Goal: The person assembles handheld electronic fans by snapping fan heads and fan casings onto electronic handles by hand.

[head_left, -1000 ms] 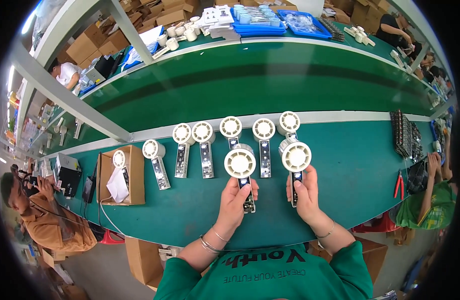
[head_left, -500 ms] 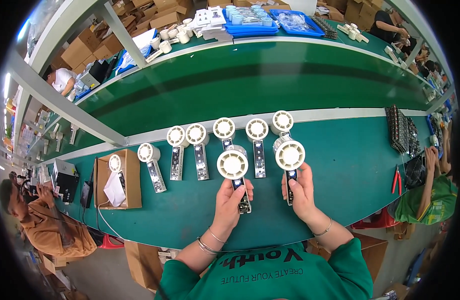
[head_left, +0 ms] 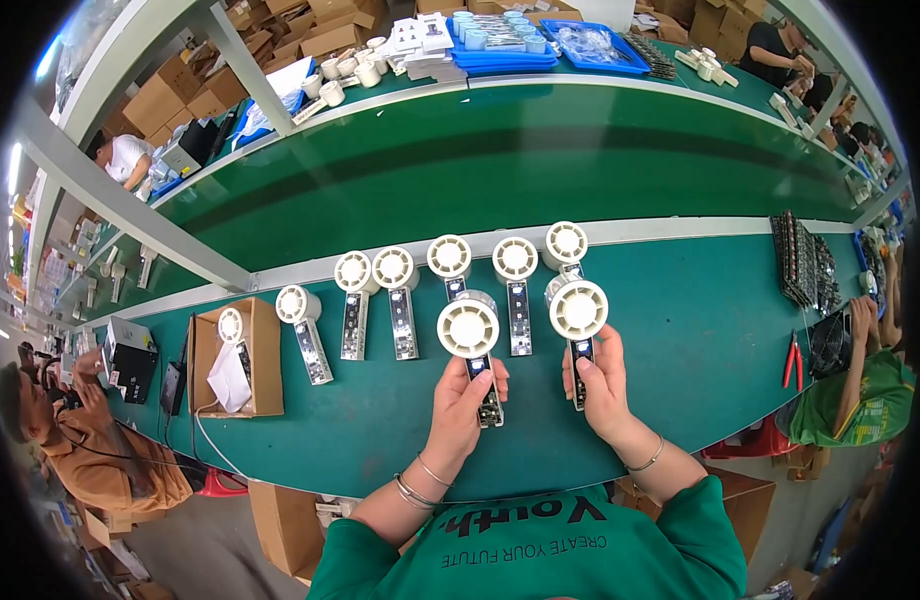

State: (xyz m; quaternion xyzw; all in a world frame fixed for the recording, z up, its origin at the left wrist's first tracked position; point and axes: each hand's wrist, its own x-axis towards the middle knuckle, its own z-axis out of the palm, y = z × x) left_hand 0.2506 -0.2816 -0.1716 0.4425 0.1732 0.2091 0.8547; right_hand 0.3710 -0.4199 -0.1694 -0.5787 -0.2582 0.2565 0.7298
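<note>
My left hand (head_left: 466,398) is closed round the handle of a white handheld fan (head_left: 468,328), whose bare circuit board faces up. In my right hand (head_left: 599,384) is a second handheld fan (head_left: 578,310), gripped the same way with the thumb on its board. Both fans point their round grilles upward, side by side above the table. Beyond them, several like fans lie in a row, among them one at the row's left end (head_left: 303,322), one in the middle (head_left: 395,290) and one at the right (head_left: 516,280), boards showing.
A cardboard box (head_left: 265,345) on the left holds another fan and a white sheet. At the right lie red-handled pliers (head_left: 792,362) beside stacked circuit boards (head_left: 802,262). A grey rail (head_left: 660,230) edges the green table's (head_left: 680,330) far side. Co-workers sit at both ends.
Both held fans have shifted very slightly, the left one a touch to the right, the right one a touch to the left. The co-worker at the left has moved an arm.
</note>
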